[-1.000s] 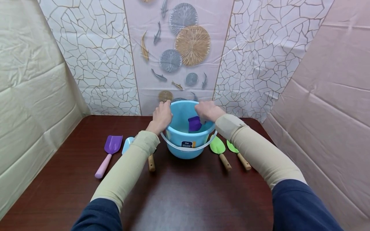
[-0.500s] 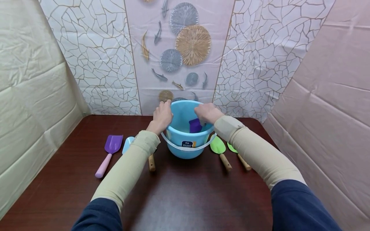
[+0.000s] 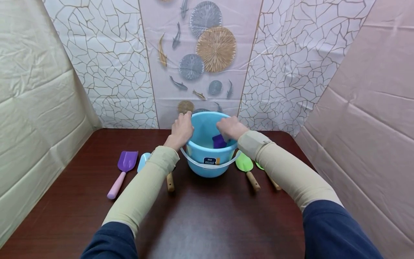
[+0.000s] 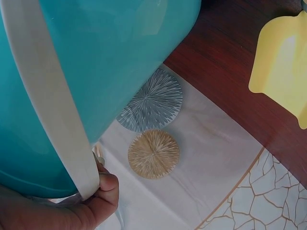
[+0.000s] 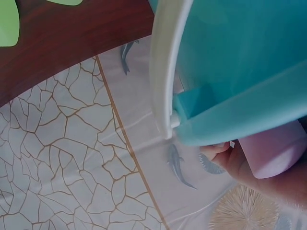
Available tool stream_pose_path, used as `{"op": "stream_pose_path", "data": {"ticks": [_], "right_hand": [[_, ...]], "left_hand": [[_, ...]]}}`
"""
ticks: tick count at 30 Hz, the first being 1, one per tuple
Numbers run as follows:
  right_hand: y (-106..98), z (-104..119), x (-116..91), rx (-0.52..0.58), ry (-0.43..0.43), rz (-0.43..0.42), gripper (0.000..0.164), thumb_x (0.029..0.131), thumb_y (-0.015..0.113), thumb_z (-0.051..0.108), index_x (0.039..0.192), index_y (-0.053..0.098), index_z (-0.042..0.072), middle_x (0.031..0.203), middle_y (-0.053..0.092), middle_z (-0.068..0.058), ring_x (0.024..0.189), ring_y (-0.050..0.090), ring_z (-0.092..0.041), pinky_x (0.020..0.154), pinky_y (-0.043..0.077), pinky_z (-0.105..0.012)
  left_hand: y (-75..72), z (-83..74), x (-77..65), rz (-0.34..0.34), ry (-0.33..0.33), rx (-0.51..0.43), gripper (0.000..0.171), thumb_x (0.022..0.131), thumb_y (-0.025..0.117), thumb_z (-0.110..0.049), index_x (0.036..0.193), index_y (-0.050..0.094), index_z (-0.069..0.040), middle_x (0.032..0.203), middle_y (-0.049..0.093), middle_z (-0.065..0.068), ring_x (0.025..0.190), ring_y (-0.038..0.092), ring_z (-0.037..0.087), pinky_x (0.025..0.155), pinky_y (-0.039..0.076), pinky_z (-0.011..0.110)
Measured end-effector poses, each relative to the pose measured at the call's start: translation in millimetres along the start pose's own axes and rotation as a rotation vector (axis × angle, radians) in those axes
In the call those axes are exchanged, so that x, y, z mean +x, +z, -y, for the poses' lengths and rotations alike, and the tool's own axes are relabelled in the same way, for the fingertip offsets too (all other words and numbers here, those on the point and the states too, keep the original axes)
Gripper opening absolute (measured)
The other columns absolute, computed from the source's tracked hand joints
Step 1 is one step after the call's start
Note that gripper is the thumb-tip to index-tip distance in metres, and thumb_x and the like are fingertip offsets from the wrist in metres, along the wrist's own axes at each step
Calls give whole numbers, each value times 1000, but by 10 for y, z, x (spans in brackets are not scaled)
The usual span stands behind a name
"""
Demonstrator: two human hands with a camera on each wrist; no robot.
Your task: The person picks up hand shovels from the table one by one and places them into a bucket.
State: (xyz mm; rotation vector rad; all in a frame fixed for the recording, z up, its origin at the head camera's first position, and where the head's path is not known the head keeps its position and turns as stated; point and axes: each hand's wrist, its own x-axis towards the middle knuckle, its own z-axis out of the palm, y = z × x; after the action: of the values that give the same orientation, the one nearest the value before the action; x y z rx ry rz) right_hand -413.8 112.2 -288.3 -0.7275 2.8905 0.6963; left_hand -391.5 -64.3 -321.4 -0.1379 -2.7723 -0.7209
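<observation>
A light blue bucket [image 3: 207, 168] stands upright on the dark red-brown table, its white handle [image 3: 207, 166] hanging down in front. My left hand [image 3: 182, 131] grips the bucket's left rim by the end of the handle, fingers bent round it in the left wrist view. Over the right part of the opening, my right hand [image 3: 231, 128] holds a toy shovel by its pink handle [image 5: 276, 148]. The shovel's purple blade [image 3: 219, 141] points down inside the bucket. Part of that shovel is hidden behind the hand and rim.
Left of the bucket lie a purple shovel [image 3: 124, 169] with a pink handle, a light blue blade [image 3: 143, 161] and a wooden handle [image 3: 170, 182]. A yellow blade [image 4: 280, 62] shows in the left wrist view. Two green trowels, one nearer [image 3: 244, 163], lie to the right.
My right hand has moved slightly left over the bucket, and the shovel's purple blade has shifted a little right inside it. The left hand stays on the rim.
</observation>
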Motion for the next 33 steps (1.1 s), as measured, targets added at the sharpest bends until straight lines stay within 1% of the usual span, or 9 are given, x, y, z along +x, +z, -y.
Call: {"op": "stream_pose_path", "data": {"ticks": [7, 11, 15, 18, 25, 29, 33], "right_hand": [[33, 49, -1, -28, -13, -13, 11, 81, 64, 7, 81, 55, 13, 75, 49, -2, 65, 42, -16, 57, 43, -31], [52, 66, -1, -31, -20, -19, 12, 81, 64, 6, 80, 55, 13, 76, 52, -2, 67, 43, -17, 63, 46, -33], [69, 75, 3, -34, -20, -32, 12, 84, 61, 6, 78, 54, 14, 78, 54, -2, 69, 44, -17, 67, 50, -35], [82, 76, 6, -39, -22, -39, 14, 87, 59, 6, 77, 52, 14, 77, 53, -2, 68, 44, -16, 69, 52, -35], [100, 82, 9, -63, -27, -49, 21, 89, 57, 7, 72, 47, 15, 71, 49, -1, 66, 44, -16, 73, 52, -36], [101, 88, 25, -78, -24, -46, 19, 89, 57, 7, 73, 50, 14, 72, 54, -1, 67, 47, -17, 77, 53, -38], [96, 91, 29, -84, -15, -37, 12, 90, 56, 8, 78, 56, 13, 78, 60, -2, 71, 51, -18, 84, 52, -41]], "left_hand": [[0, 5, -16, -1, -3, -6, 40, 96, 49, -8, 136, 47, -5, 122, 54, 20, 104, 61, 36, 86, 53, 51], [11, 10, -15, 2, -9, -10, 39, 96, 50, -8, 134, 48, -5, 120, 55, 20, 104, 61, 36, 86, 53, 51], [8, 7, -7, 1, -10, -4, 38, 95, 51, -8, 133, 48, -5, 120, 55, 20, 104, 61, 36, 85, 53, 50], [2, -1, -4, 1, -6, -3, 39, 95, 51, -8, 134, 48, -5, 121, 55, 20, 104, 61, 35, 86, 53, 50], [0, -18, -7, -1, -7, -4, 41, 95, 52, -9, 136, 47, -5, 123, 55, 20, 105, 61, 36, 86, 53, 51], [2, -16, -8, -5, -13, -6, 40, 95, 51, -9, 135, 47, -5, 122, 55, 20, 104, 61, 36, 85, 53, 51], [4, -9, -6, -4, -18, 1, 39, 95, 50, -8, 134, 48, -6, 121, 55, 20, 104, 61, 36, 85, 53, 50]]}}
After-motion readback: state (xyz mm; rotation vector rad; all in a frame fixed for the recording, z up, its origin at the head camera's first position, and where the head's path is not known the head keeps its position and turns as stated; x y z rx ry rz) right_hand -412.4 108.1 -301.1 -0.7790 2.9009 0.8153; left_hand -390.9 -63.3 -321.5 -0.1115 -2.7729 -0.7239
